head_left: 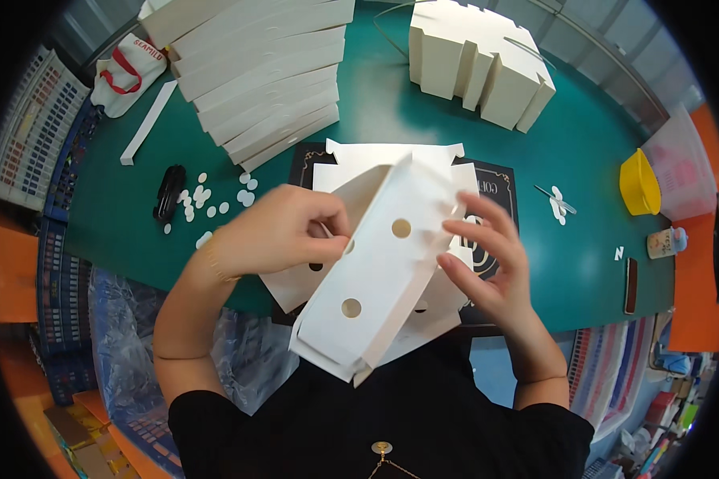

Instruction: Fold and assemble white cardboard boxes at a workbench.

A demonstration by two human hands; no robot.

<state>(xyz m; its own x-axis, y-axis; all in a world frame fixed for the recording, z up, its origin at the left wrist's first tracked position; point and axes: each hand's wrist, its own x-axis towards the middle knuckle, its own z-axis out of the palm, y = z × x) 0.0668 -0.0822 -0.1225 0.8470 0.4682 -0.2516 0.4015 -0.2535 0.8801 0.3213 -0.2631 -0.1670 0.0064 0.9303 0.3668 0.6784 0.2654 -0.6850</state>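
A white paperboard box [379, 267] with round holes in its faces stands tilted in front of me. My left hand [284, 227] is closed at its left edge, thumb and curled fingers pinching the board beside a hole. At the box's right edge my right hand [491, 259] has its fingers spread and slightly blurred; whether the fingertips touch the board is hard to tell. Under the box lie flat white die-cut sheets [391, 152], partly hidden by it, on a black mat [499, 203] with pale printing.
White folded boxes [268, 76] are stacked at the back left, more cartons [475, 60] at the back right. Small white discs [203, 195] lie near a black stapler-like tool [168, 194] on the green table [567, 263]. A yellow cup [639, 184] and phone-like object [631, 286] sit right.
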